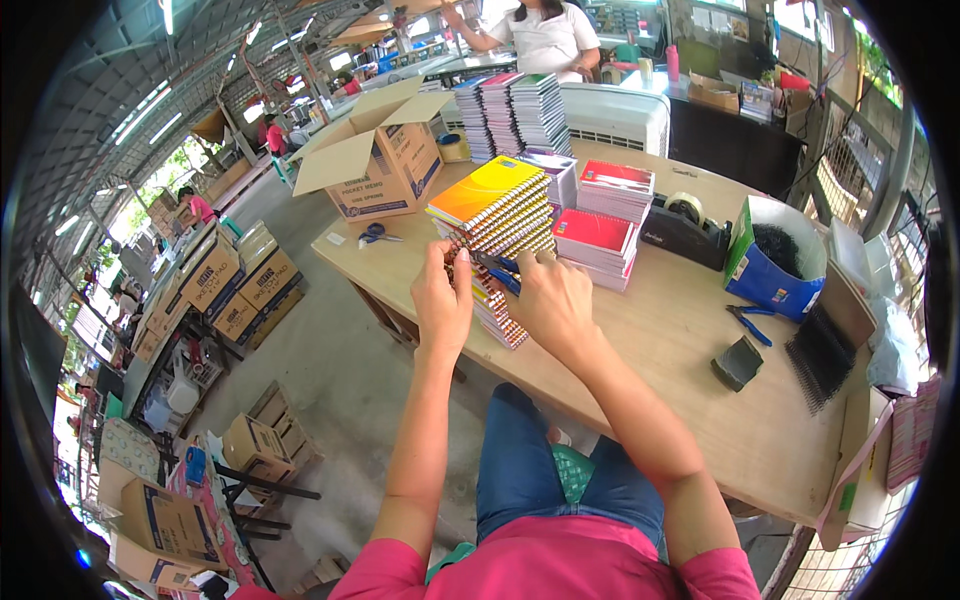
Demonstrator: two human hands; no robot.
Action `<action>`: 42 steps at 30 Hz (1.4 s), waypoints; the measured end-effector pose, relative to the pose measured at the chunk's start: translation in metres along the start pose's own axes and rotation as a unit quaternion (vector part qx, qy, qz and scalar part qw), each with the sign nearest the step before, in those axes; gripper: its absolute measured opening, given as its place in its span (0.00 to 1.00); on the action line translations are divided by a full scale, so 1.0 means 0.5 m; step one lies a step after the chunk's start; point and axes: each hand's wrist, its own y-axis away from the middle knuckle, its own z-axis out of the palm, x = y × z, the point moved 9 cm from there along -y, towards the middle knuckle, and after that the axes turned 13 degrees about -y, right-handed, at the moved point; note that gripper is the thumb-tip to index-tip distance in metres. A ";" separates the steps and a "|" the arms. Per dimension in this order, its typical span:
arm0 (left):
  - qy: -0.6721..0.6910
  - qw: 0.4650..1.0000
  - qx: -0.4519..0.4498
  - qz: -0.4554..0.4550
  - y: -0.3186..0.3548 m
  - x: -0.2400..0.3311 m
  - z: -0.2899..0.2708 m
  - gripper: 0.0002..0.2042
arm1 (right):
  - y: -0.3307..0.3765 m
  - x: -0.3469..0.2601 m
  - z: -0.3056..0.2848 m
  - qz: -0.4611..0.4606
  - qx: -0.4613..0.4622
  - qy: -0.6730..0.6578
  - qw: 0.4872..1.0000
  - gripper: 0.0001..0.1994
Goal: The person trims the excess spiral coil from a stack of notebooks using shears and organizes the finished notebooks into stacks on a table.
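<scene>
Pale wood makes up the worktop (pixel 660 330), the widest thing here, its near edge just in front of the person's lap. An open cardboard box (pixel 385 170), flaps spread, stands at the far left corner. Tall notebook stacks (pixel 510 115), three columns side by side, rise by the far edge. The yellow notebooks (pixel 490 200), a spiral-bound pile (the top cover shades into orange), sit at the near edge, left of its middle, coils facing the person. To their right, farther in from the near edge, are red notebooks (pixel 597 236) in two piles. A blue carton (pixel 765 285) with black strands inside stands toward the right end, beside a black tape dispenser (pixel 685 225). Black wire combs (pixel 825 355) lie close to the right edge.

The left hand (pixel 443 295) has thumb and fingers nearly together at the coils on the yellow pile's left corner; whether it grips one, I cannot tell. The right hand (pixel 552 300) is curled around blue-handled pliers (pixel 503 273), their tips at those coils. A dark block (pixel 737 363) lies toward the near edge, right of the person, just beside the spare pliers (pixel 750 325). Scissors (pixel 378 234) rest by the left edge.
</scene>
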 end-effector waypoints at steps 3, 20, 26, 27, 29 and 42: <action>-0.002 1.000 0.005 -0.007 -0.001 0.001 0.001 0.07 | 0.002 0.017 0.006 0.044 -0.051 -0.036 0.997 0.21; 0.014 0.999 0.025 -0.015 -0.004 0.001 0.000 0.07 | -0.011 0.012 -0.020 0.009 0.014 -0.042 0.999 0.21; 0.027 0.999 0.026 -0.014 -0.001 -0.002 -0.010 0.07 | 0.011 -0.008 -0.075 -0.046 0.114 0.002 0.992 0.23; 0.024 0.999 0.025 -0.011 -0.005 0.006 -0.010 0.07 | 0.008 -0.010 -0.075 -0.048 0.111 0.006 0.993 0.23; 0.018 1.000 0.023 -0.006 -0.009 0.012 -0.010 0.07 | 0.004 -0.013 -0.073 -0.053 0.106 0.012 0.993 0.23; 0.025 0.999 0.011 -0.040 -0.003 -0.008 -0.021 0.06 | -0.008 -0.010 -0.070 -0.041 0.088 -0.018 0.995 0.22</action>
